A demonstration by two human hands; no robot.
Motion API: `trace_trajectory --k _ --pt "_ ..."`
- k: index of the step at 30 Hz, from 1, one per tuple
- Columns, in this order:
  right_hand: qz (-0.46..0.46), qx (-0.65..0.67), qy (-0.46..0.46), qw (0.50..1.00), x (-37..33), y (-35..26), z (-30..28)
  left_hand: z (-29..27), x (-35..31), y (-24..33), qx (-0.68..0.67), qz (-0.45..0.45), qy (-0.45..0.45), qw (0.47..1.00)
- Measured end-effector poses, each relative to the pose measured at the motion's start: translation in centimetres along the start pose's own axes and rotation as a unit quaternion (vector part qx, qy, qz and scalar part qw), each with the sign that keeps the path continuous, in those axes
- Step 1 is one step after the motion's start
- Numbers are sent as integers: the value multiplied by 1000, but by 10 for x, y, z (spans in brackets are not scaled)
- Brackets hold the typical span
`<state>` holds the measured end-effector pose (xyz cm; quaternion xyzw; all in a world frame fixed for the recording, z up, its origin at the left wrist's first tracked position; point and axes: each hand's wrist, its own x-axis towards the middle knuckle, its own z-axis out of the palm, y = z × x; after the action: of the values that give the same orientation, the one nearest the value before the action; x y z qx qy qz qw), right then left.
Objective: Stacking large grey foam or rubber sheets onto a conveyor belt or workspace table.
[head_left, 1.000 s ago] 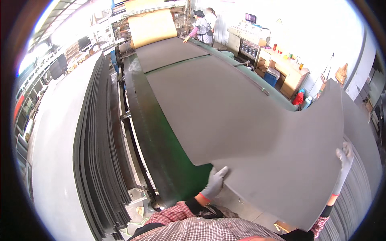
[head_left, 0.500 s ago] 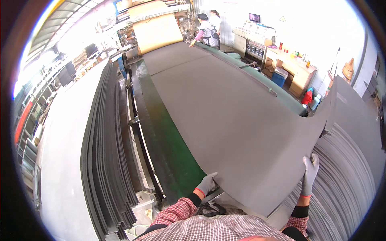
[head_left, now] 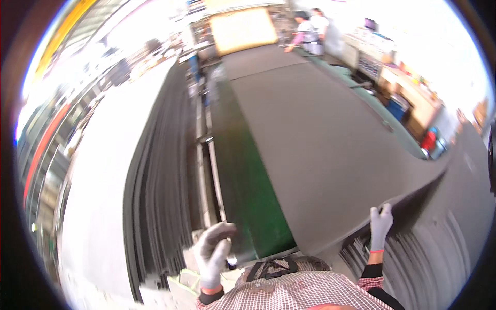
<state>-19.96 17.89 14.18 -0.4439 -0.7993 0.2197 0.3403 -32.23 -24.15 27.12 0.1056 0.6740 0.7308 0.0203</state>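
Note:
A broad grey sheet (head_left: 320,134), foam- or rubber-like, lies along the green conveyor belt (head_left: 258,206), its near right part lifted and curving up. My right hand (head_left: 381,227), in a pale glove, grips the sheet's near edge with bent fingers, above a stack of grey sheets (head_left: 423,258). My left hand (head_left: 213,256), gloved too and slightly blurred, holds nothing. Its thumb and fingers are apart and curved, over the belt's near left corner, closest to the dark stack of sheets (head_left: 160,170) on the left.
A machine with a yellow sheet (head_left: 243,31) stands at the belt's far end. Beside it a person (head_left: 309,36) reaches to the grey sheet, with another person behind. Along the right wall is a wooden desk (head_left: 408,85) with a blue bin (head_left: 397,107) beneath. A metal frame rail (head_left: 213,170) edges the belt.
My left hand has let go of the grey sheet and swung left towards the dark stack. The right hand stays at the sheet's edge. The whole view has turned left.

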Motion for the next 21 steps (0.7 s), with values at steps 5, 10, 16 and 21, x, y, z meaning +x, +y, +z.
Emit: trace_trajectory --k 5,10,16,21 --pt "0 -35 -29 999 52 -10 9 -98 -62 48 353 346 436 752" --pt "-15 1 -72 997 70 -9 45 -171 -121 102 695 31 224 682" --pt "80 103 -85 988 85 -4 55 -200 -140 107 609 7 148 779" --pt "88 156 -54 982 83 46 64 -237 -137 112 589 27 127 797"
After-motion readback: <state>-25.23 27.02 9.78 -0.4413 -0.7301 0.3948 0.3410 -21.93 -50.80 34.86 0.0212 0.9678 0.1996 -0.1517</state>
